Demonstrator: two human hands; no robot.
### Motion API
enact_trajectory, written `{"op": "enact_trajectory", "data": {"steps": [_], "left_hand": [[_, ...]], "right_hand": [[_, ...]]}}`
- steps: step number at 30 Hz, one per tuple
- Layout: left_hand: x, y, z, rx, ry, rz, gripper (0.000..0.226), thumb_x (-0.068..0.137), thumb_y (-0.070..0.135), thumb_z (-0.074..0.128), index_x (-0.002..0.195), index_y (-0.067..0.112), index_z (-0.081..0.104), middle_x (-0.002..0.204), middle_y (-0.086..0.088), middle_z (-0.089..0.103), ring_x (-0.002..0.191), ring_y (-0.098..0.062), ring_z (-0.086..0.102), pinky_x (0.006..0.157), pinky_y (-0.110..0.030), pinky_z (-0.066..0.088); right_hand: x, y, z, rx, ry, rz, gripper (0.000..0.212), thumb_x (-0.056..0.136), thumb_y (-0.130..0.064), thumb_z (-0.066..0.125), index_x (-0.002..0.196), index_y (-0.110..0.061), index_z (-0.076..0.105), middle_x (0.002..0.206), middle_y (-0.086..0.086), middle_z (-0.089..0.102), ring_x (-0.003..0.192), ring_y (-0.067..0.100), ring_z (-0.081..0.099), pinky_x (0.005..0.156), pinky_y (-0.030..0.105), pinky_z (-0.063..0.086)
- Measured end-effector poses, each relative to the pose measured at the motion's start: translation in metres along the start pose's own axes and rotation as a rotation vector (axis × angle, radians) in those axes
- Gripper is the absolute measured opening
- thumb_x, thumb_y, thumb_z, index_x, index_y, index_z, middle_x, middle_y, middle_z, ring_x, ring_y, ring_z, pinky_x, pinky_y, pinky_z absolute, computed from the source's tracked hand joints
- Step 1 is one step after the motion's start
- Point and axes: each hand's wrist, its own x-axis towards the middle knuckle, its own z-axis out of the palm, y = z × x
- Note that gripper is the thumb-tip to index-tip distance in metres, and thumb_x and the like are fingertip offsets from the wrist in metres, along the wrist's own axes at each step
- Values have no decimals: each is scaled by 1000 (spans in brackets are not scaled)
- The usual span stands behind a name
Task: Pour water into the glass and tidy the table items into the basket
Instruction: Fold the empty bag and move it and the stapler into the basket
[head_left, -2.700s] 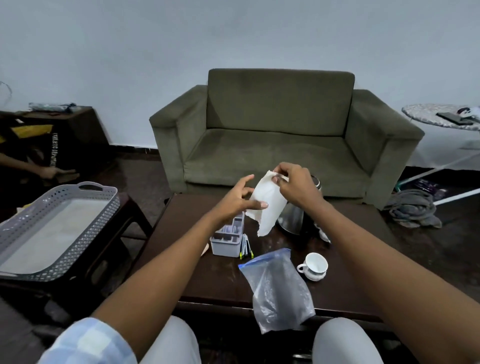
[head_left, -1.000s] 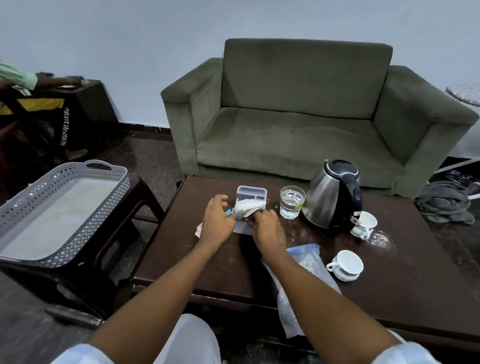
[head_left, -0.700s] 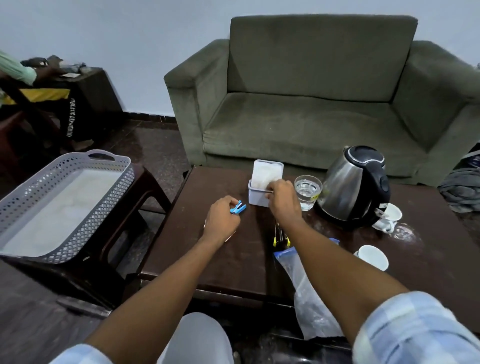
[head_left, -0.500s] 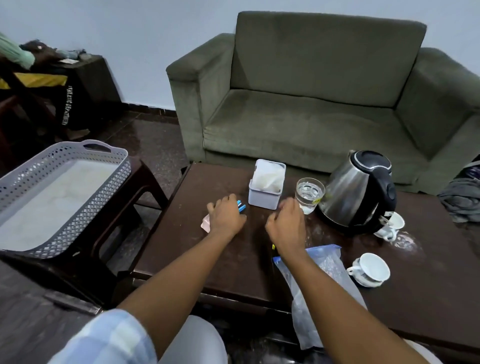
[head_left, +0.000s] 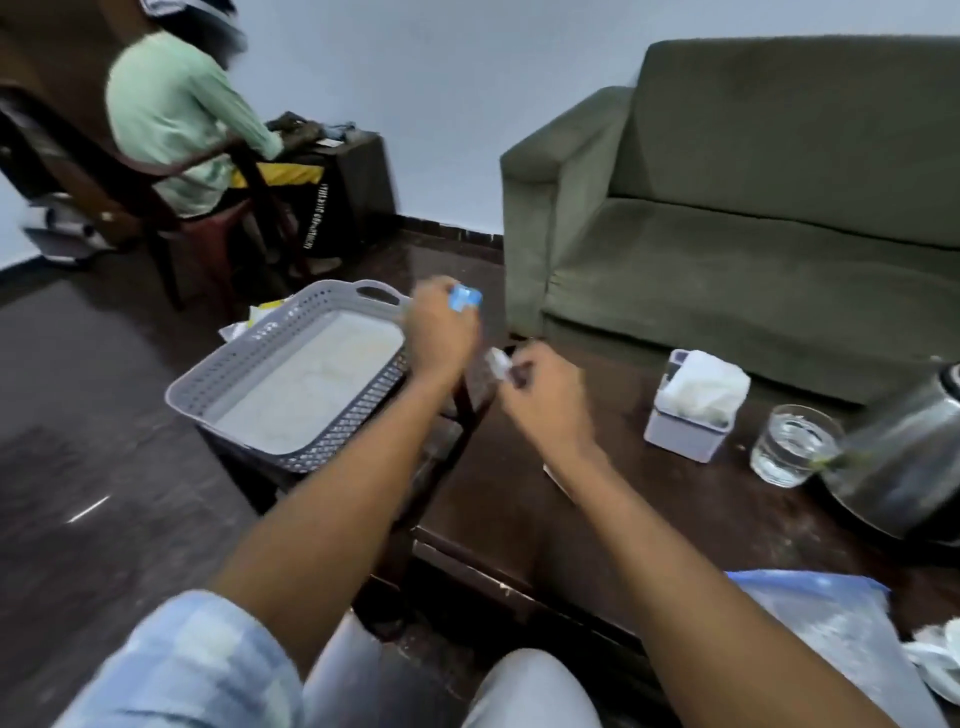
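Dark brown wooden bench (head_left: 597, 525): clear water-filled glass (head_left: 789, 446) beside steel kettle (head_left: 904, 467). Right hand (head_left: 540, 397) pinches small blurred whitish item. Left hand (head_left: 441, 332), fingers clamped on blue clips (head_left: 465, 299), over grey perforated plastic basket (head_left: 249, 374).

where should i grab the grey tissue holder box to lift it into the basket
Grip the grey holder box low on its flat plastic side walls, coming from above and the near side. White tissue bulges from the open top, so a top pinch would likely only catch paper. The glass stands close on its right.
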Motion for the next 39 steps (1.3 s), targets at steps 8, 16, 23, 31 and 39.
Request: {"op": "enact_trajectory", "data": {"steps": [8, 16, 23, 31, 39], "left_hand": [[67, -138, -164, 598, -114, -373, 33, 89, 10, 60, 116, -5, 71, 118, -28, 73, 117, -44, 68, 99, -45, 55], [47, -170, -163, 691, -433, -424, 20, 86, 4, 68, 103, -7, 75, 89, -19, 77, 88, -33, 75, 72, -33, 55], [19, -98, -100, 542, -43, 213, 46, 75, 1, 62, 120, 6, 67, 122, -20, 64, 115, -43, 60, 98, -49, 49], [-115, 38, 78, 515, -1017, 489, 74, 81, 16, 77, 151, 24, 52, 149, -12, 51, 139, -35, 51, 115, -44, 43], [-176, 38, 129, 830, -1011, 376, 95, 67, 50, 89, 151, 37, 47, 152, -3, 43, 146, -34, 41, 114, -58, 33]], "right_hand": [[-9, -157, 172, -213, -366, -320, 35, 87, -19, 69, 119, -11, 58, 116, 13, 70, 111, 35, 66, 97, 44, 41], [-16, -130, 189, -288, -302, -337, 41, 91, -36, 71, 122, -13, 56, 116, 9, 72, 111, 30, 68, 102, 46, 35], [-17, -18, 44, -30, 94, -209, 17, 94, -15, 60, 109, -16, 66, 108, 4, 73, 105, 31, 69, 94, 46, 51], [-88, 158, -128, -627, 88, 309, 34, 95, -41, 58, 119, -17, 61, 123, 10, 69, 122, 36, 60, 100, 48, 45], [-138, 202, -166, -745, -355, 722, 113, 69, -86, 64, 158, -28, 28, 157, 10, 36, 145, 39, 35, 106, 66, 36]]}}
